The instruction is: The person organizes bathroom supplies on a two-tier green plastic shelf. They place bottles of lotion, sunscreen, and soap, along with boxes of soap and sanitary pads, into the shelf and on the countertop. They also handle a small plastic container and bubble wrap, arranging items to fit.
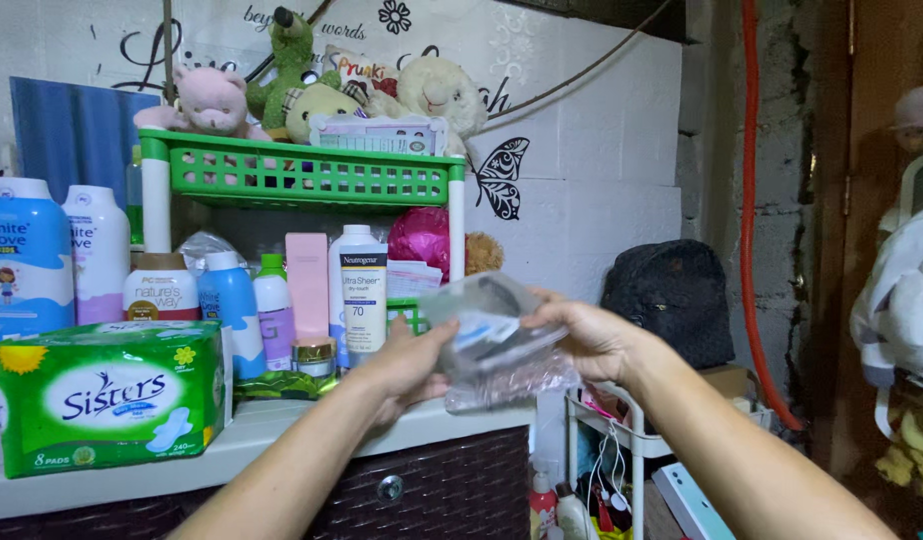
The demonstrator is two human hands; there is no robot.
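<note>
Crinkled clear plastic pouch (497,345) between hands

A soft green-and-white wrapped pack (110,397) with a sun and flower printed on it sits at the left front edge of the white countertop (282,430). Behind it, along the back edge, stand a blue-and-white bottle (24,262), a white and lilac bottle (100,255), a short white jar with an orange-brown band (162,288) and a white tube with a dark label (363,300). A flat pink box (308,283) stands upright between them. Over the countertop's right front corner, both hands, the left hand (407,368) and right hand (592,340), pinch a crinkled clear plastic packet (497,345).
</note>
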